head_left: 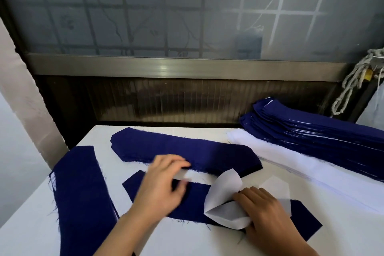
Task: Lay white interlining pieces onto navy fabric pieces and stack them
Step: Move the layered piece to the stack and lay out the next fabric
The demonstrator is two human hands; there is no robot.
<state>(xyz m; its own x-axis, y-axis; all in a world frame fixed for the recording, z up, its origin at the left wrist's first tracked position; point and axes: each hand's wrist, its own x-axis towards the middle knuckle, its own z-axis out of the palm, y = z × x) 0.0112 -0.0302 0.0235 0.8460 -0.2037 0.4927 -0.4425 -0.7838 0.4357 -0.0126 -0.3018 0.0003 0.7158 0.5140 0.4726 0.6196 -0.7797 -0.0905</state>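
Observation:
A single navy fabric piece (195,203) lies flat across the near middle of the white table (187,241). On its right part a white interlining piece (224,212) is folded up in a loop. My right hand (264,212) grips it at the fold, fingers curled over its edge. My left hand (164,183) is blurred above the left part of the navy piece, fingers bent, and I cannot make out whether it holds anything. Just behind lies a pile of navy pieces (187,147).
A tall stack of navy pieces with white layers (311,131) sits at the back right on a spread of white interlining (291,162). Another navy pile (81,193) lies at the left table edge. A window sill and dark wall run behind the table.

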